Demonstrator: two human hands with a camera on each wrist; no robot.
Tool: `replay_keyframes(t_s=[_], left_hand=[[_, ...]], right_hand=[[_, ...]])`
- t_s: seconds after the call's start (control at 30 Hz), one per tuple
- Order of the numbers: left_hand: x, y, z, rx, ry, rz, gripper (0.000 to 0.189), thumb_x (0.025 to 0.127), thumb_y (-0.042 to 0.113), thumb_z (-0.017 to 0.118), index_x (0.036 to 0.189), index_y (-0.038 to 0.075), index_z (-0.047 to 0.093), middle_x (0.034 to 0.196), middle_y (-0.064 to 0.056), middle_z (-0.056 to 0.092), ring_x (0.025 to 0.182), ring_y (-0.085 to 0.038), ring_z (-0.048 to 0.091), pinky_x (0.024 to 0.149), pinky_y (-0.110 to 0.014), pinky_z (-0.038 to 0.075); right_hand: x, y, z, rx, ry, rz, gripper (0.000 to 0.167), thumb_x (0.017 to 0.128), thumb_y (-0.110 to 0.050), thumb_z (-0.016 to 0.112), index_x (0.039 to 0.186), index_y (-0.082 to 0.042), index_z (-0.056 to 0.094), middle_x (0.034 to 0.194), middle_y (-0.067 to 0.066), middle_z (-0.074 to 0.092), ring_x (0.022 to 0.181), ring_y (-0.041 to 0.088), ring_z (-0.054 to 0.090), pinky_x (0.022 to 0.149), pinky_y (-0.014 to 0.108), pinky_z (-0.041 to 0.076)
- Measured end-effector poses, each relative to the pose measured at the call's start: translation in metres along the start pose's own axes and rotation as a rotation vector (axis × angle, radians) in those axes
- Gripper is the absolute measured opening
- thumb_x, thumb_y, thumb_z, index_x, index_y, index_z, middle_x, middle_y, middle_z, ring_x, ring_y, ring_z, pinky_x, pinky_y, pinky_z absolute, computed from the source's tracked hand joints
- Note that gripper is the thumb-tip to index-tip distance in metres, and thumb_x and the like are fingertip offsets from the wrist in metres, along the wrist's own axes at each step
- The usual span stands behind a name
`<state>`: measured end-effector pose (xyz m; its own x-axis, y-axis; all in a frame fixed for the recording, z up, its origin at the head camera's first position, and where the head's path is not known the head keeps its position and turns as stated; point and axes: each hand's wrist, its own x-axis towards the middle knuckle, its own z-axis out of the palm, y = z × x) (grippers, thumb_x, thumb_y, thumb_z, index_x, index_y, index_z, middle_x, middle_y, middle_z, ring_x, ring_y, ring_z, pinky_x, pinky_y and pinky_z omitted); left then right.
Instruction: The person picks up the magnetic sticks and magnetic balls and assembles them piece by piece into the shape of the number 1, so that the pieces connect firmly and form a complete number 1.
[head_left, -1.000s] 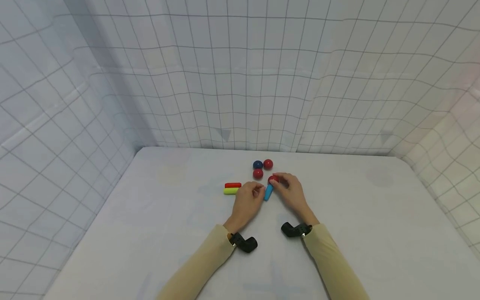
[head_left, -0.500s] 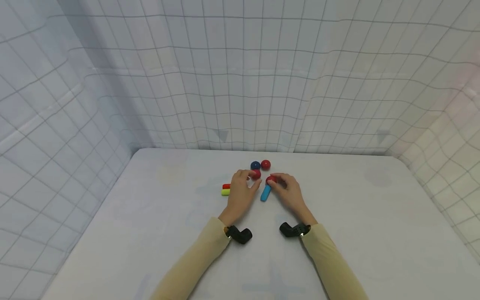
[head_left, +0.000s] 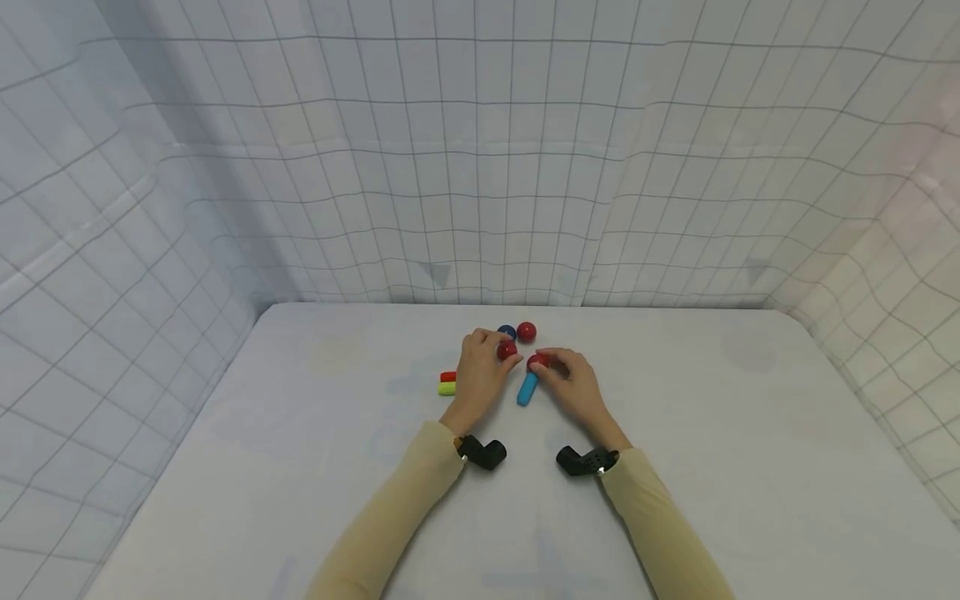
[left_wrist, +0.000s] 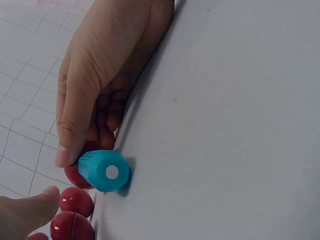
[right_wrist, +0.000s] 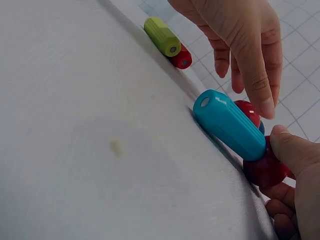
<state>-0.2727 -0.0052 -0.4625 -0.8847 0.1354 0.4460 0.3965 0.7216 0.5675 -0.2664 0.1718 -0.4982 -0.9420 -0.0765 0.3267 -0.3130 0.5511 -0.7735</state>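
Observation:
My left hand (head_left: 476, 371) curls its thumb and fingers round a red ball (head_left: 507, 351) on the white table; the fingers hide part of it. To its right, my right hand (head_left: 576, 385) pinches another red ball (right_wrist: 264, 172) between thumb and fingers. A short blue ridged toy rod (right_wrist: 230, 122) touches that ball at one end and slants toward the person. Its free end shows a pale round disc in both wrist views. In the left wrist view, two red balls (left_wrist: 76, 201) sit near my left thumb.
A dark blue ball (head_left: 507, 332) and one more red ball (head_left: 527, 332) lie just behind the hands. At the left, a red rod (head_left: 448, 377) and a yellow-green rod (head_left: 447, 388) lie side by side, partly behind my left hand. Grid-patterned cloth (head_left: 480, 167) hangs behind the table.
My left hand has moved forward from beside the blue rod to the red ball, its thumb and fingers spreading and then coming round it. The right hand keeps its hold on its ball.

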Motion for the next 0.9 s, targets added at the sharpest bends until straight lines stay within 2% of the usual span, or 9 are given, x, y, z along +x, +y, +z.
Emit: replay_keyframes(t_s=[0.43, 0.9], left_hand=[[0.0007, -0.0026, 0.0063, -0.026, -0.009, -0.011, 0.026, 0.083, 0.016, 0.075, 0.105, 0.005, 0.065, 0.104, -0.012, 0.054, 0.095, -0.025, 0.05, 0.078, -0.035, 0.049], [0.0025, -0.0022, 0.0064, -0.013, -0.019, -0.014, 0.022, 0.081, 0.015, 0.077, 0.095, 0.006, 0.062, 0.099, -0.012, 0.055, 0.091, -0.025, 0.052, 0.078, -0.036, 0.048]], right_hand=[[-0.0002, -0.0006, 0.0, -0.007, -0.001, 0.002, 0.035, 0.089, -0.031, 0.067, 0.116, -0.009, 0.066, 0.108, 0.007, 0.064, 0.1, 0.023, 0.053, 0.088, 0.042, 0.04], [-0.0003, -0.0025, -0.0023, 0.007, -0.004, 0.011, 0.035, 0.089, -0.03, 0.068, 0.116, -0.008, 0.067, 0.111, 0.008, 0.063, 0.103, 0.024, 0.052, 0.091, 0.043, 0.04]])
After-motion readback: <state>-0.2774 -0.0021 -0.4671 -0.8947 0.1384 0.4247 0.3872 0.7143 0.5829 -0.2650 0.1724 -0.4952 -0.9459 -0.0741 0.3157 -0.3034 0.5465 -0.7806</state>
